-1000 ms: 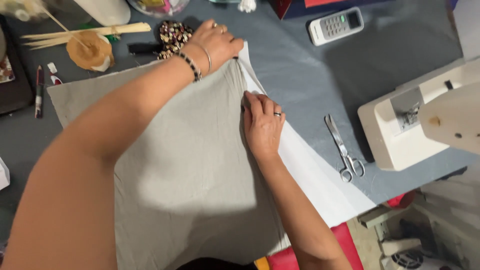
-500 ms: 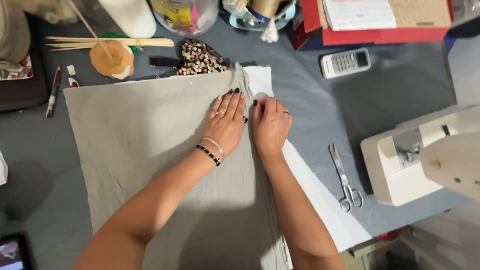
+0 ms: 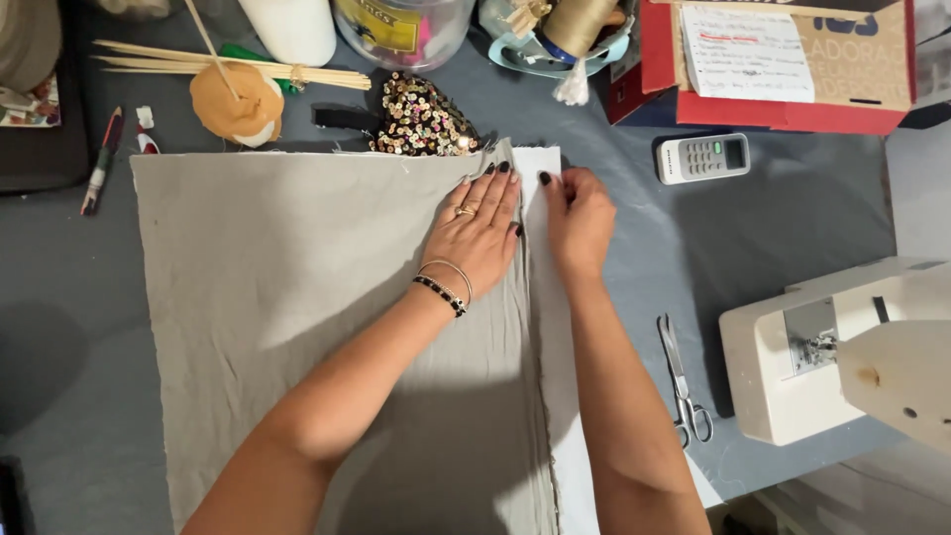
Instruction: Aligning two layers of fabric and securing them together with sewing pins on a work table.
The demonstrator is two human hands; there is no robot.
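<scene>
the large square of grey woven cloth (image 3: 297, 327) lies flat on the grey-blue table (image 3: 792, 218), with a white sheet (image 3: 560, 376) under its right edge. half a second ago both hands were lower on this edge; now they are near the top corner, so the smoothing has reached the far end. the left hand (image 3: 480, 233) is open and flat, palm pressing the cloth. the right hand (image 3: 580, 218) is loosely curled and pinches the white sheet's edge. metal scissors (image 3: 684, 381) and a white sewing machine (image 3: 832, 347) are to the right. further away lie a sequined pouch (image 3: 421, 119) and a white remote (image 3: 703, 157).
</scene>
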